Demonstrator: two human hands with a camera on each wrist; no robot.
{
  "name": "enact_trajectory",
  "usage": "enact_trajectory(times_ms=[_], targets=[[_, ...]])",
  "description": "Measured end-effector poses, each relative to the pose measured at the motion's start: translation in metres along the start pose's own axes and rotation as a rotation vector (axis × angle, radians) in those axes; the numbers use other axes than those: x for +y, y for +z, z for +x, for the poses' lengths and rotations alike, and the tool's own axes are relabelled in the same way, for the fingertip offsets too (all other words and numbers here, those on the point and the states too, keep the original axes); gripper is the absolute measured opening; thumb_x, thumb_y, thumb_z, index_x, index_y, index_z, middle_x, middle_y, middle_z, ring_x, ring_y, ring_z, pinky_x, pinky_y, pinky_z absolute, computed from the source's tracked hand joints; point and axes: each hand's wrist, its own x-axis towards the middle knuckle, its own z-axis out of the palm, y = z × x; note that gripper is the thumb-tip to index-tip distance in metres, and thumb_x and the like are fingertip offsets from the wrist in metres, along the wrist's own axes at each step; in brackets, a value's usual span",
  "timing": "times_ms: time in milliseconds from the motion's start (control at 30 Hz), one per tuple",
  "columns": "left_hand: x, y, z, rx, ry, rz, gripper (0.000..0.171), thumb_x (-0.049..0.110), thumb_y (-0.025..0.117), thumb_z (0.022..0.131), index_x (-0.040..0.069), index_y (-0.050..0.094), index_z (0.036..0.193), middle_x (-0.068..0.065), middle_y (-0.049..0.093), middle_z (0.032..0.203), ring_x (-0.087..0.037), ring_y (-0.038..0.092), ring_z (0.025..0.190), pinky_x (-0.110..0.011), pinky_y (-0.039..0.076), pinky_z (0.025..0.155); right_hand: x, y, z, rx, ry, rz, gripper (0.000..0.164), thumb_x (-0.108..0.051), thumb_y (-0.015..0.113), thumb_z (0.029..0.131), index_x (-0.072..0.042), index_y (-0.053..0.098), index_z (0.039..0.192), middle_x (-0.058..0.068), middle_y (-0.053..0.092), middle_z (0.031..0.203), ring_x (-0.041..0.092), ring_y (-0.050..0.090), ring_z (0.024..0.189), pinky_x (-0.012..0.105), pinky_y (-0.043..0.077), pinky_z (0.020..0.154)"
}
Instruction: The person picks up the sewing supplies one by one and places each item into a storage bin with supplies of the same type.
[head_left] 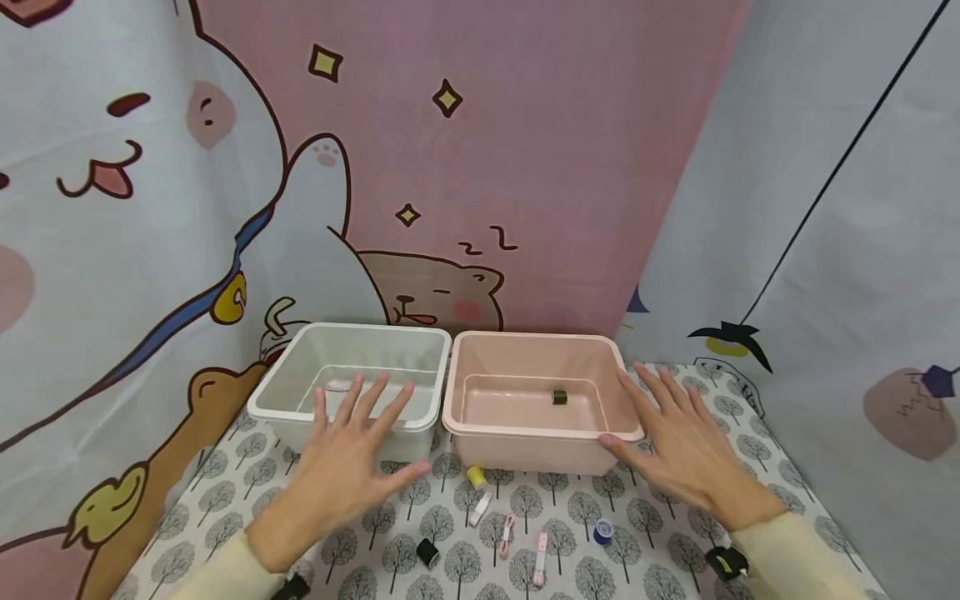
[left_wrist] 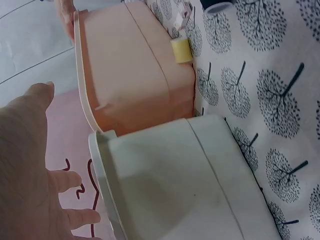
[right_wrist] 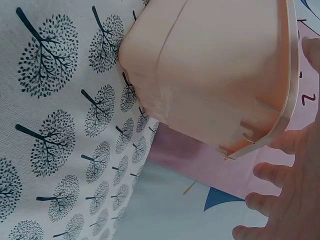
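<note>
My left hand [head_left: 341,458] is spread with straight fingers over the front of the white bin [head_left: 348,332] and holds nothing. In the left wrist view, a gap shows between its fingers and that bin's rim. My right hand [head_left: 678,442], fingers also extended, is at the right end of the pink bin [head_left: 525,454]; whether it touches the rim I cannot tell. A dark olive thread spool [head_left: 559,397] lies inside the pink bin. Something small and pale [head_left: 338,386] lies in the white bin, partly behind my left fingers.
In front of the bins lie a yellow spool [head_left: 476,477], a black spool [head_left: 427,553], a blue spool [head_left: 603,532], a white bundle [head_left: 479,509] and two pinkish bundles, one nearer [head_left: 540,558] than the other [head_left: 507,537]. A printed curtain [head_left: 555,167] hangs behind.
</note>
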Motion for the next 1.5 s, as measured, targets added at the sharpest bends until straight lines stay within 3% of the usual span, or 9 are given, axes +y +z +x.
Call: enact_trajectory(times_ms=[167, 300, 633, 1267, 1500], targets=[[0.007, 0.001, -0.003, 0.006, 0.019, -0.001, 0.105, 0.091, 0.057, 0.102, 0.039, 0.024, 0.186, -0.011, 0.024, 0.194, -0.053, 0.028, 0.177, -0.090, 0.006, 0.139, 0.000, 0.001, 0.007, -0.016, 0.009, 0.003, 0.103, -0.078, 0.063, 0.108, -0.016, 0.033, 0.185, 0.021, 0.029, 0.193, 0.059, 0.026, 0.176, 0.087, 0.020, 0.139], [0.012, 0.002, -0.005, 0.001, 0.022, -0.017, 0.105, 0.090, 0.061, 0.102, 0.038, 0.027, 0.186, -0.009, 0.022, 0.195, -0.051, 0.025, 0.179, -0.090, 0.006, 0.140, 0.000, 0.003, 0.011, -0.039, 0.020, 0.003, 0.104, -0.078, 0.060, 0.109, -0.014, 0.031, 0.185, 0.021, 0.028, 0.193, 0.060, 0.025, 0.176, 0.088, 0.019, 0.139], [0.021, 0.004, -0.012, 0.013, 0.048, -0.016, 0.099, 0.087, 0.063, 0.102, 0.037, 0.037, 0.183, -0.010, 0.032, 0.193, -0.049, 0.035, 0.176, -0.089, 0.018, 0.138, -0.001, 0.008, 0.024, -0.069, 0.035, 0.021, 0.102, -0.080, 0.053, 0.111, -0.015, 0.028, 0.186, 0.020, 0.023, 0.195, 0.059, 0.023, 0.177, 0.085, 0.016, 0.141], [0.030, 0.010, -0.024, 0.044, 0.158, -0.001, 0.096, 0.084, 0.066, 0.103, 0.035, 0.040, 0.182, -0.010, 0.037, 0.191, -0.046, 0.042, 0.174, -0.087, 0.028, 0.136, 0.003, 0.014, 0.036, -0.126, 0.057, 0.066, 0.104, -0.079, 0.047, 0.114, -0.008, 0.021, 0.186, 0.020, 0.018, 0.196, 0.060, 0.022, 0.177, 0.087, 0.015, 0.141], [0.034, 0.012, -0.031, 0.020, 0.189, 0.014, 0.097, 0.083, 0.067, 0.103, 0.034, 0.039, 0.183, -0.009, 0.035, 0.192, -0.044, 0.041, 0.175, -0.082, 0.029, 0.138, 0.002, 0.016, 0.039, -0.133, 0.079, 0.078, 0.109, -0.081, 0.044, 0.113, -0.004, 0.017, 0.186, 0.027, 0.019, 0.194, 0.062, 0.022, 0.177, 0.088, 0.014, 0.140]])
